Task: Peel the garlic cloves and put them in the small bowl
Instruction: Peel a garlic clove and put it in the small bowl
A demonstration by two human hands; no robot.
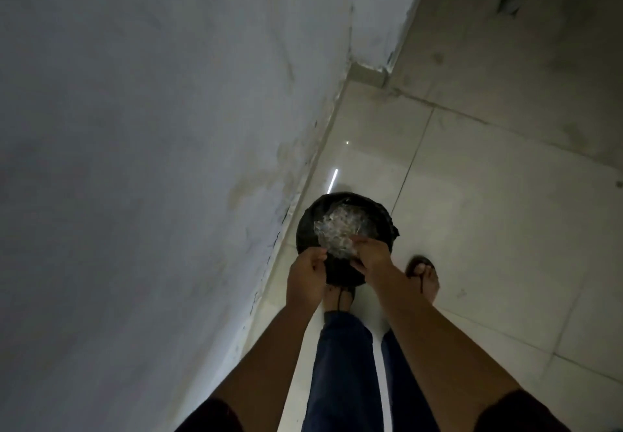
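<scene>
Garlic is hard for me to pick out from this feed: the only likely trace is the pale bits inside a wad of crumpled clear plastic (338, 229), and I cannot tell whether they are skins or cloves. The plastic is held over the mouth of a round bin lined with a black bag (382, 217), which stands on the pale glossy tiled floor (472, 212) close to the grey plastered wall (135, 128).

The left hand (308, 275) has its fingers curled in tight and pinches the near left edge of the plastic. The right hand (371, 256) is curled the same way and grips the near right edge, its fingertips buried in the crinkles. Both forearms reach straight out from the bottom of the head view.

Below the hands I see dark blue trousers (340, 364) and two feet in dark strapped sandals (423, 273), one just beside the bin, the other partly hidden behind it.
</scene>
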